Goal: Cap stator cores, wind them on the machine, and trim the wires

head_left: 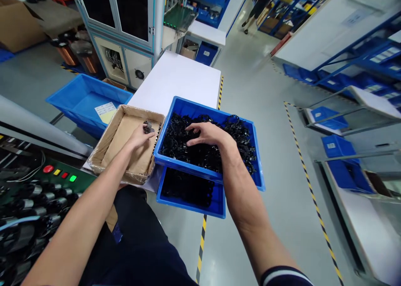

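At the far left, a green panel (pixel 80 178) with a red round button and a few lit square ones stands above rows of dark, metal-ringed parts (pixel 37 210). Next comes a blue bin (pixel 78 94), just beyond the left edge of the white desk (pixel 188 77), with a sheet of paper (pixel 105 109) at its right side. A cardboard tray (pixel 117 141), wrapped in clear film, sits at the near left corner of the desk. The left hand (pixel 139 137) is above the right half of this tray, its fingers closed on a small dark piece (pixel 148 127), which shows between thumb and fingertips. To the right, a blue crate (pixel 188 167) stands just beside the tray and juts past the desk's right edge, filled with black parts (pixel 175 137). A second blue bin (pixel 216 206), lower down past the desk's near edge, has dark contents too indistinct to make out. The right hand (pixel 206 134) is over the middle of the crate, thumb and fingers curved and well parted, with nothing seen in its grasp; whether its fingertips touch the black parts, I cannot tell. Farther right, striped tape (pixel 308 179) runs along the floor.
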Available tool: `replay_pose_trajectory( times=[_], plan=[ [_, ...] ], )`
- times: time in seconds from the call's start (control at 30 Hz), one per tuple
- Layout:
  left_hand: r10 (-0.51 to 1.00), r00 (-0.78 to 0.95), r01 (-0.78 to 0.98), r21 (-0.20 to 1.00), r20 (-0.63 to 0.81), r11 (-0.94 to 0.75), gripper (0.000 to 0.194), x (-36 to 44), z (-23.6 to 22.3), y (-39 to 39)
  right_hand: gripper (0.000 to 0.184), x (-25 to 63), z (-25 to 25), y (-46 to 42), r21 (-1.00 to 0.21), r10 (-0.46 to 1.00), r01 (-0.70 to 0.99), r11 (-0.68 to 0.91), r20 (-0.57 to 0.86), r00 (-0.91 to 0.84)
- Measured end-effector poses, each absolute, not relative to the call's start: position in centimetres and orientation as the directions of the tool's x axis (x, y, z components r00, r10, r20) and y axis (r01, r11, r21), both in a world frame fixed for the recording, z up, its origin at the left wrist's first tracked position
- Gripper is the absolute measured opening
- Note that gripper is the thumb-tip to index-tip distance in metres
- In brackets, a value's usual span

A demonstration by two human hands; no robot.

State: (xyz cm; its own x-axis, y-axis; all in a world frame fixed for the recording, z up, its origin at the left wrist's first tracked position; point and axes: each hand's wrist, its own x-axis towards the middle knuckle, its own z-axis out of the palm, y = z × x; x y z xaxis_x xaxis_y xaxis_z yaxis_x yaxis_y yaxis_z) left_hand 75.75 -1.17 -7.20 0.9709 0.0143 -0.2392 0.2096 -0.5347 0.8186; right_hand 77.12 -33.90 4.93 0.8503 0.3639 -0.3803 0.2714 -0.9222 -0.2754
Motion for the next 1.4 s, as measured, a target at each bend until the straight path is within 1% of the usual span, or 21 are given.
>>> replay_pose_trajectory(
  times=[0.07, 0.17, 0.23, 0.27, 0.3, 0.37, 0.43, 0.5, 0.53, 0.63, 0.67, 0.83, 0.9, 0.97, 1.0, 1.07, 1.1, 1.17, 1.23, 1.3, 1.4],
  plan=[
    [0.122, 0.956, 0.291, 0.913, -0.266, -0.286, 0.064, 70.5, -5.9, -0.3, 0.072, 77.1, 5.0, -34.6, -0.319, 0.391, 0.273, -0.908, -0.406, 0.826],
    [0.206, 0.921, 0.327, 0.944, -0.329, 0.048, 0.078, 59.9, -4.0, 0.5, 0.056, 77.1, 4.9, -35.1, -0.368, 0.41, 0.27, -0.89, -0.385, 0.827],
    [0.212, 0.892, 0.36, 0.912, -0.399, 0.199, 0.074, 52.0, -3.5, 0.2, 0.05, 77.1, 5.0, -35.2, -0.395, 0.405, 0.262, -0.88, -0.337, 0.85],
    [0.218, 0.866, 0.387, 0.879, -0.451, 0.28, 0.071, 48.1, -3.6, -0.2, 0.051, 77.1, 5.0, -35.2, -0.406, 0.394, 0.255, -0.878, -0.308, 0.866],
    [0.198, 0.815, 0.428, 0.796, -0.544, 0.427, 0.068, 44.3, -3.9, -0.8, 0.054, 77.0, 5.1, -35.2, -0.415, 0.379, 0.246, -0.876, -0.277, 0.883],
    [0.13, 0.761, 0.466, 0.675, -0.635, 0.572, 0.063, 37.8, -5.0, -2.0, 0.058, 76.9, 5.2, -35.1, -0.435, 0.344, 0.223, -0.872, -0.22, 0.913],
    [0.096, 0.74, 0.488, 0.629, -0.666, 0.605, 0.062, 32.8, -6.0, -2.9, 0.057, 76.5, 5.1, -34.7, -0.466, 0.31, 0.194, -0.863, -0.186, 0.932],
    [0.096, 0.734, 0.489, 0.62, -0.673, 0.614, 0.055, 29.4, -6.5, -2.8, 0.055, 75.8, 4.9, -34.0, -0.509, 0.287, 0.168, -0.844, -0.165, 0.943],
    [0.106, 0.733, 0.482, 0.622, -0.672, 0.617, 0.057, 28.2, -6.6, -2.5, 0.057, 75.3, 4.8, -33.6, -0.534, 0.278, 0.158, -0.831, -0.153, 0.948],
    [0.152, 0.737, 0.453, 0.648, -0.659, 0.612, 0.077, 26.4, -6.3, -0.7, 0.076, 73.4, 4.5, -32.5, -0.603, 0.245, 0.145, -0.785, -0.088, 0.965],
    [0.17, 0.74, 0.442, 0.66, -0.651, 0.608, 0.078, 26.2, -6.1, -0.1, 0.082, 72.7, 4.5, -32.2, -0.623, 0.236, 0.147, -0.768, -0.062, 0.97],
    [0.195, 0.777, 0.332, 0.653, -0.598, 0.681, 0.06, 26.1, -5.7, 1.5, 0.09, 67.7, 5.3, -31.1, -0.706, 0.229, 0.195, -0.681, 0.048, 0.972],
    [0.167, 0.803, 0.31, 0.641, -0.572, 0.702, 0.056, 26.7, -5.2, 1.4, 0.098, 64.2, 5.8, -30.1, -0.755, 0.263, 0.235, -0.612, 0.086, 0.961],
    [0.149, 0.846, 0.279, 0.662, -0.513, 0.696, 0.06, 27.5, -4.2, 1.1, 0.103, 59.5, 6.2, -28.2, -0.825, 0.355, 0.297, -0.48, 0.127, 0.926],
    [0.144, 0.873, 0.251, 0.683, -0.465, 0.686, 0.063, 28.0, -3.5, 1.0, 0.099, 56.8, 6.3, -27.0, -0.855, 0.418, 0.332, -0.399, 0.153, 0.896],
    [0.137, 0.927, 0.174, 0.728, -0.348, 0.663, 0.068, 29.2, -1.8, 0.7, 0.076, 51.4, 6.7, -24.3, -0.864, 0.535, 0.432, -0.26, 0.243, 0.809],
    [0.151, 0.946, 0.123, 0.75, -0.285, 0.65, 0.068, 29.9, -0.9, 0.6, 0.072, 49.0, 6.9, -22.9, -0.85, 0.577, 0.487, -0.199, 0.3, 0.76],
    [0.184, 0.965, 0.03, 0.773, -0.188, 0.634, 0.066, 31.0, 0.5, 0.6, 0.075, 45.1, 7.1, -20.3, -0.833, 0.628, 0.547, -0.088, 0.38, 0.679],
    [0.26, 0.953, -0.02, 0.821, -0.157, 0.57, 0.064, 31.7, 1.3, 0.6, 0.081, 42.6, 7.1, -18.2, -0.848, 0.644, 0.53, -0.019, 0.395, 0.655],
    [0.315, 0.937, -0.026, 0.87, -0.15, 0.492, 0.064, 31.7, 1.7, 0.6, 0.083, 41.4, 6.8, -16.7, -0.884, 0.637, 0.468, 0.01, 0.366, 0.678],
    [0.325, 0.937, -0.029, 0.902, -0.125, 0.431, 0.066, 31.1, 2.2, 0.5, 0.086, 40.7, 6.0, -15.8, -0.914, 0.624, 0.405, 0.025, 0.331, 0.708]
  ],
)
